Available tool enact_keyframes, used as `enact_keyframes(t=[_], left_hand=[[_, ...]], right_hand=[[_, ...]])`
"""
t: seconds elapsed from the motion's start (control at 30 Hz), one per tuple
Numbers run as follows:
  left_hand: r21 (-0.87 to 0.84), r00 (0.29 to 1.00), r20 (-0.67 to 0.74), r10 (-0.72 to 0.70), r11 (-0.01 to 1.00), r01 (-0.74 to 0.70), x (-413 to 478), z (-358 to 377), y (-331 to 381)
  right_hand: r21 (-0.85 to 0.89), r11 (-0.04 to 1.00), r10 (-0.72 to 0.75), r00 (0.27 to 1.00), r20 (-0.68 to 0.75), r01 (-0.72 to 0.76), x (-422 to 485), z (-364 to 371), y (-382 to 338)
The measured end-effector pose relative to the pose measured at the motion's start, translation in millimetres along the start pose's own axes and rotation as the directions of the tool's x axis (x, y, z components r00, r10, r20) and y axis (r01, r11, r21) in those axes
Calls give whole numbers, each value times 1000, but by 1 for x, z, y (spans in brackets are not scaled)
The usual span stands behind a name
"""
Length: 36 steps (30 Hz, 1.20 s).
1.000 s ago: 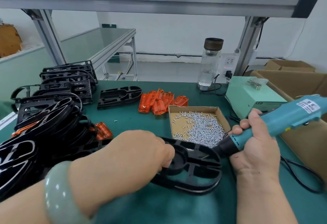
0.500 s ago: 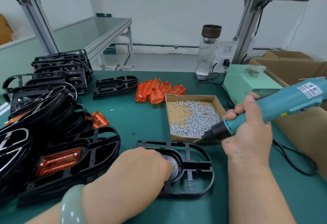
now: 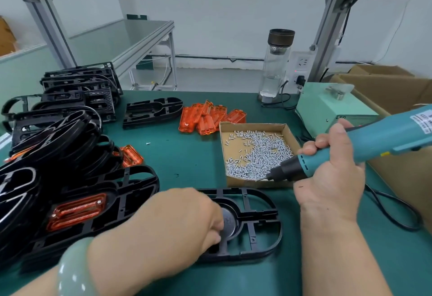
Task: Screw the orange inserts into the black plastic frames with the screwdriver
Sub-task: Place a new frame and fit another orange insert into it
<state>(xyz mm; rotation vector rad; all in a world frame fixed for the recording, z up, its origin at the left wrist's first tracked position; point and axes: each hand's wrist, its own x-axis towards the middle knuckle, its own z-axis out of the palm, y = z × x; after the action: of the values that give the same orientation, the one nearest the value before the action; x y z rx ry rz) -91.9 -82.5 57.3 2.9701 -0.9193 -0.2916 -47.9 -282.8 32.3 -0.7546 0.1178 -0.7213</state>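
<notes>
Gripping frame, near side: left hand curled onto it.
Right hand wraps screwdriver, tip over screw box.

Dark green bench; black frame at six o'clock; translucent orange inserts at twelve; teal screwdriver, black-nosed; silver screws; pale jade-green bangle.

Near centre: empty black frame, flat on the surface, round hub under the curled fingers of the left hand. Just left of it: fitted frame, orange insert seated inside. Further left, stacked black frames — and a lone frame flat farther back. Beside that, loose orange inserts in a heap. Teal screwdriver gripped in the right hand, tip slanting down-left.
</notes>
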Motion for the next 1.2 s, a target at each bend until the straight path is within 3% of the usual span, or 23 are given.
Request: enact_keyframes(t=[0.13, 0.23, 0.5, 0.63, 0.77, 0.87, 0.93, 1.0, 1.07, 1.1, 1.2], left_hand=[[-126, 983, -159, -94, 989, 75, 23, -37, -9], [-128, 948, -241, -206, 975, 180, 67, -55, -27], [-78, 923, -48, -382, 923, 378, 165, -28, -70], [34, 940, 3, -342, 939, 341, 171, -15, -75], [134, 953, -129, -275, 947, 292, 158, -27, -76], [-99, 891, -277, -359, 933, 345, 139, -39, -82], [-512, 823, -290, -488, 806, 297, 125, -44, -84], [-885, 774, -159, -612, 435, 163, 112, -49, -81], [-997, 805, -14, -592, 69, 33, 96, -52, -72], [-999, 837, 9, -548, -44, -18, 87, -54, -67], [-979, 896, -31, -443, -169, -117, 62, -53, -52]], right_hand=[[18, 1000, 4, 1000, -23, -3, 0, 1, 2], [35, 999, 26, 999, -26, -25, 1, 2, 3], [50, 998, 47, 998, -34, -46, 2, 6, 4], [54, 997, 59, 998, -37, -57, 2, 7, 5], [47, 998, 50, 998, -33, -49, 1, 7, 5], [49, 998, 50, 998, -26, -48, 0, 6, 4], [56, 997, 51, 999, -19, -50, 0, 6, 4], [55, 997, 47, 999, -16, -46, 0, 6, 4], [50, 998, 48, 999, -17, -47, -1, 6, 4], [50, 998, 50, 999, -16, -49, -1, 6, 5], [60, 996, 60, 998, -4, -59, -2, 6, 4]])
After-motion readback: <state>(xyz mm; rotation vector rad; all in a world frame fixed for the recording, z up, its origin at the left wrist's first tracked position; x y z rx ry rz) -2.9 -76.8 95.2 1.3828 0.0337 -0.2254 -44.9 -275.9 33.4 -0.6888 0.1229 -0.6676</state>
